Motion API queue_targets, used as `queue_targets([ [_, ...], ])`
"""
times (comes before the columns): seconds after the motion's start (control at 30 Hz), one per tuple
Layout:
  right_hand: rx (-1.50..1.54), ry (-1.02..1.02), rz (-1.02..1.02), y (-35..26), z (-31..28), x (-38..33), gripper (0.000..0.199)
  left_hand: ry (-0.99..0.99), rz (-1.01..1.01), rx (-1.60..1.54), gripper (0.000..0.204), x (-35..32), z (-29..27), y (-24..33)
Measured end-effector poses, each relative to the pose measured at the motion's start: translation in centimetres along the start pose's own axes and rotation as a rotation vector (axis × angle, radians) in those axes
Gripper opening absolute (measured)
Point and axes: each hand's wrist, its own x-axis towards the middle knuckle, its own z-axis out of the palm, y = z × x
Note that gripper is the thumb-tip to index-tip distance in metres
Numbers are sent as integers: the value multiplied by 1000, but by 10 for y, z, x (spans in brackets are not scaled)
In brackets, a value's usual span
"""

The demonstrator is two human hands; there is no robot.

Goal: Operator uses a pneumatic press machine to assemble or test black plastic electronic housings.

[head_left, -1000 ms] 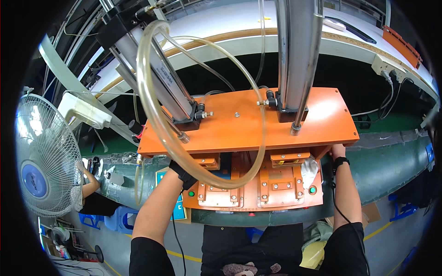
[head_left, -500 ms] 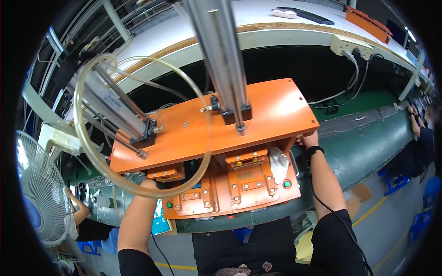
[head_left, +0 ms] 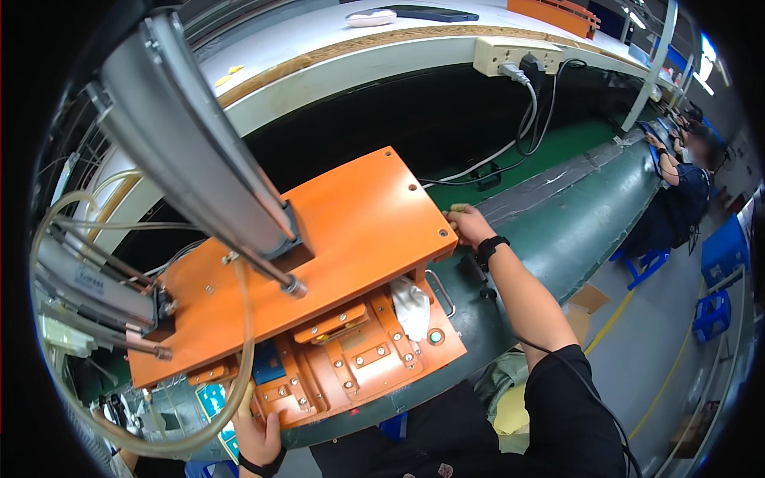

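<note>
An orange two-station press [head_left: 358, 203] stands before me, with metal cylinders [head_left: 199, 151] on its top plate. At its front left corner is my left hand [head_left: 256, 436], thumb and fingers apart against the lower base; the clear hose [head_left: 246, 319] partly covers the fingers. My right hand [head_left: 472, 226] is closed at the right end of the top plate; what its fingers hold, if anything, is hidden. Under that plate are a bolted fixture [head_left: 358, 360], a blue piece [head_left: 268, 362] and a white cloth [head_left: 411, 309]. A green button [head_left: 436, 337] sits at the base's right front.
A green-covered bench [head_left: 558, 239] runs to the right, where other people [head_left: 693, 171] sit. Behind is a white shelf with a power strip [head_left: 518, 57] and its cables. A teal-and-white sheet [head_left: 215, 406] lies by the left hand. A metal handle [head_left: 442, 293] juts from the press's right side.
The view has swung right, so the press appears farther left and tilted. My left hand has come out from beneath the top plate to the front corner. My right hand stays at the right end.
</note>
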Motion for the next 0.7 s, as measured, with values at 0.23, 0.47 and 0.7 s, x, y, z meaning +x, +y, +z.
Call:
queue_targets([
  [0.23, -966, 873, -285, -45, -52, 35, 80, 343, -23, 59, 61, -18, 33, -17],
  [0.47, -1262, 794, -181, -64, -36, 31, 93, 422, -75, -302, 69, -30, 49, -40],
  [0.7, -1037, 774, -633, -37, -74, 0, 83, 428, -71, -420, 63, -21, 43, -19],
])
